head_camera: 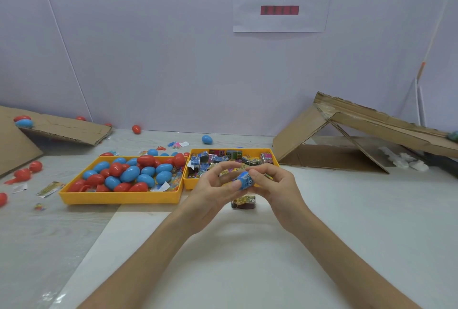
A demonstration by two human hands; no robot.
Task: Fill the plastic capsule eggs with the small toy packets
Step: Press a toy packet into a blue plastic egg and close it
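Both my hands meet above the table in front of two yellow trays. My left hand [213,189] and my right hand [275,184] together pinch a small blue printed toy packet [244,179] between their fingertips. Just below them a dark red egg half [243,202] stands on the table with a yellow packet sticking out of it. The left tray [119,197] holds several red and blue capsule eggs [130,173]. Several folded toy packets [218,158] fill the right tray [190,184], partly hidden by my hands.
Loose red and blue eggs [207,139] and scraps lie on the table at the left and behind the trays. A cardboard ramp [62,127] leans at the far left, and a folded cardboard shelter [347,135] stands at the right. A white wall closes the back.
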